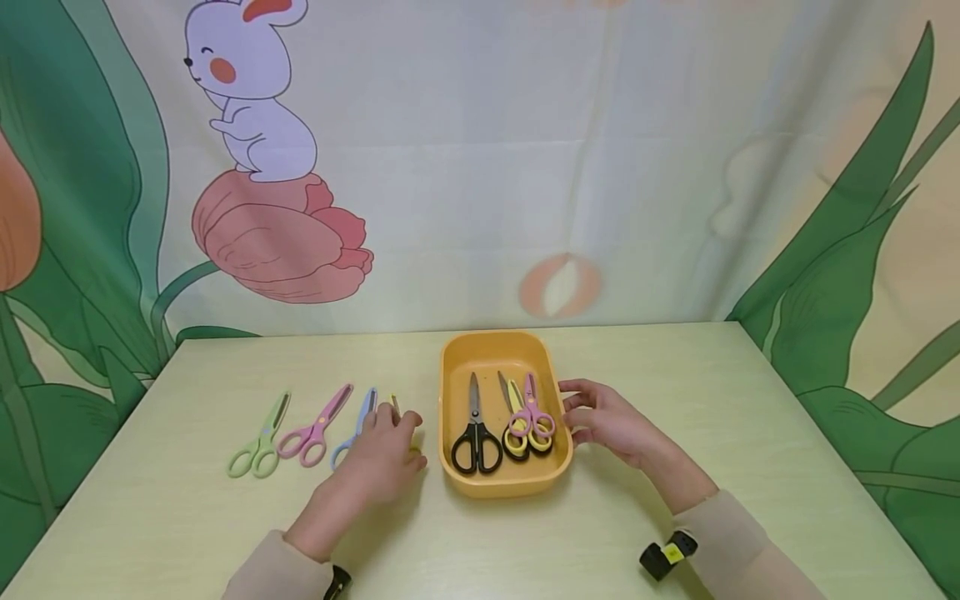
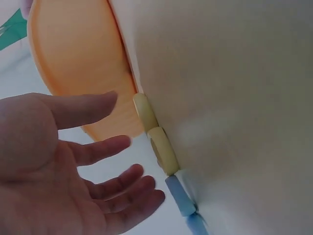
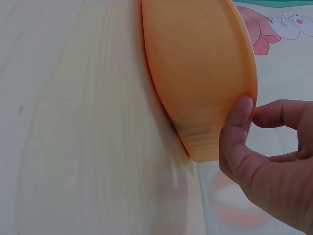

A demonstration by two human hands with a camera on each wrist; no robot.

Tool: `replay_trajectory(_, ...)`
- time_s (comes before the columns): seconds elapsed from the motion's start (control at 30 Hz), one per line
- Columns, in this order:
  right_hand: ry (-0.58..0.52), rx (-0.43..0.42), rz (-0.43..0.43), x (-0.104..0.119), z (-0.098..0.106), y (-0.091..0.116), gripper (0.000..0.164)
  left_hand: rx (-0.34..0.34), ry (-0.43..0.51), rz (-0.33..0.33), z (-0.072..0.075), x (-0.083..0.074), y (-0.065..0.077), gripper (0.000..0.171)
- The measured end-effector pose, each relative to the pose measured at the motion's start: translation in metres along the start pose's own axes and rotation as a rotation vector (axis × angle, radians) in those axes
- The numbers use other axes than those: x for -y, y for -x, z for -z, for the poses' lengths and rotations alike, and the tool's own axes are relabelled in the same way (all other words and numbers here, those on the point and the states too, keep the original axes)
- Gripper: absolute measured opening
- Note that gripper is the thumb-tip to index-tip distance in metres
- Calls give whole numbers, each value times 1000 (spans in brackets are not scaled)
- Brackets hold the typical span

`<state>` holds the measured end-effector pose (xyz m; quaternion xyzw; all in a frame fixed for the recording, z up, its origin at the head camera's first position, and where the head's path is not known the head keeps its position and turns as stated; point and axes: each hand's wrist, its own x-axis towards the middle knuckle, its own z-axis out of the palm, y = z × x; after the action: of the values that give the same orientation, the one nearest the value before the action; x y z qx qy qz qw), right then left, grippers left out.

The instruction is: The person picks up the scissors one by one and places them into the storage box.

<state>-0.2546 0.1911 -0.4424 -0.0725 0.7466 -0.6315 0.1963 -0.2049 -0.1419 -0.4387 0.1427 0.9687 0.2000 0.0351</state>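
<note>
My left hand (image 1: 381, 458) hovers over yellow scissors (image 1: 395, 402), which it mostly hides in the head view. In the left wrist view its fingers are spread, with a gap between them and the yellow handles (image 2: 167, 152). Blue scissors (image 1: 366, 405) lie partly under that hand. An orange tray (image 1: 498, 490) stands beside it. My right hand (image 1: 613, 423) holds the tray's right side, thumb and bent forefinger at the rim. Inside lie black scissors (image 1: 475, 427), another black pair (image 1: 506, 387) partly covered, yellow scissors (image 1: 514, 393) and pink scissors (image 1: 530, 392).
Pink scissors (image 1: 321, 425) and green scissors (image 1: 267, 433) lie on the table left of the blue pair, blades pointing away. A printed curtain (image 1: 465, 167) with a rabbit and plants hangs behind the pale wooden table (image 1: 675, 358).
</note>
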Motion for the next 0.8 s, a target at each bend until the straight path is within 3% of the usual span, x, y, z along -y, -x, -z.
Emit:
replay_trajectory(0.23, 15, 1, 5, 0, 0, 0, 60, 35, -115, -32, 3, 1, 8, 49)
replay_trajectory(0.43, 17, -3, 4, 1, -1, 1, 61, 43, -158, -68, 5, 1, 8, 37)
replay_trajectory(0.8, 24, -1, 1, 5, -3, 4, 62, 72, -131, -25, 8, -1, 4, 27)
